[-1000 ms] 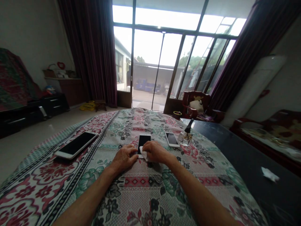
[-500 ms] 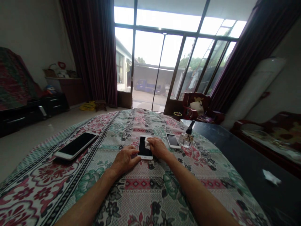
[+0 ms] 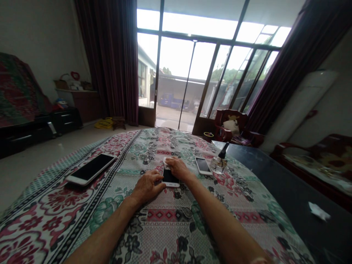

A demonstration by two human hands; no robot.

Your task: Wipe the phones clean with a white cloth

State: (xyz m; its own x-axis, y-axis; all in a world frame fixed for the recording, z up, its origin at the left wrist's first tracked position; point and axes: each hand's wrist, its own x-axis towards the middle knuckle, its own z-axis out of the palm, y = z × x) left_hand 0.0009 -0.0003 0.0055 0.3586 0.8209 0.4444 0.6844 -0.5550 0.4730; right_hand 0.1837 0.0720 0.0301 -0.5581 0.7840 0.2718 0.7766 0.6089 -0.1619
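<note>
A white smartphone [image 3: 171, 179] with a dark screen lies flat on the flowered cloth in front of me. My left hand [image 3: 148, 185] grips its lower left edge, fingertips at the side and thumb by the bottom corner. Over the upper part of the screen, my right hand [image 3: 177, 168] presses a small white tissue [image 3: 165, 161], mostly hidden under the fingers. Right of that hand lies a smaller white phone [image 3: 203, 166], and beside it a clear bottle [image 3: 219, 165] with a black spout stands upright. Farther left rests a large white phone [image 3: 92, 168], screen up.
The patterned tablecloth [image 3: 170, 234] covers most of the table. Its dark bare top [image 3: 291, 179] shows at the right, with a crumpled white tissue [image 3: 319, 211] on it. A wooden chair [image 3: 231, 124] stands behind, before the glass doors [image 3: 176, 91].
My right hand has slid the tissue up and left across the screen to the phone's top end. The left hand keeps its place at the edge. The view has shifted slightly.
</note>
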